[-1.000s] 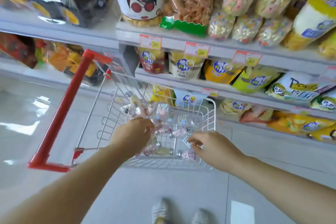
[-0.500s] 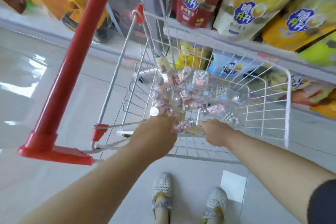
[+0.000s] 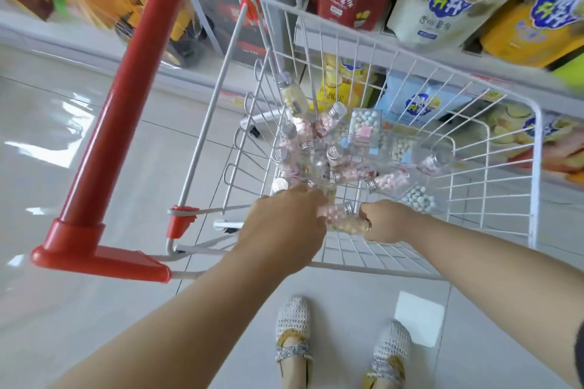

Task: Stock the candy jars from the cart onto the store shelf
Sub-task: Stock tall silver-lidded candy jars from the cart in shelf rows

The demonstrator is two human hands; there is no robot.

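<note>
Clear-walled, glass or hard plastic, I can't say which, the candy jars [image 3: 335,153] lie heaped in the bottom of the white wire cart [image 3: 536,167], silver screw caps pointing every way. The left hand [image 3: 284,227] curls over the base of a pink-candy jar [image 3: 336,210]; the right hand [image 3: 390,221] wraps its fingers round the end of a pale-yellow jar [image 3: 346,226] touching it. They look small, light and rigid, smooth enough to slip, and breakable if glass. Better gripped round the straight body than by the cap. The shelf [image 3: 521,73] of crisp bags stands just beyond the cart; I see no jars on it
</note>
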